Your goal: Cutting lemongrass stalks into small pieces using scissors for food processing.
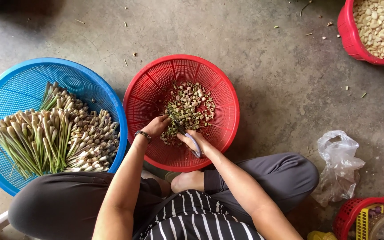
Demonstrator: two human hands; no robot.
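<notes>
My left hand (156,125), with a bracelet at the wrist, is closed around a short stalk piece over the red mesh basket (143,95). My right hand (192,140) grips scissors (187,133) with pale purple handles, their blades pointing toward the left hand. Chopped green and tan stalk pieces (187,106) lie in a pile in the red basket just beyond both hands. To the left, a blue mesh basket (18,80) holds several whole lemongrass stalks (54,135) laid in a heap.
A red basket of pale peeled cloves (378,24) sits at the top right. A crumpled clear plastic bag (338,166) lies at the right. A small red basket (356,213) stands at the bottom right. My crossed legs (267,178) rest on a concrete floor (281,80).
</notes>
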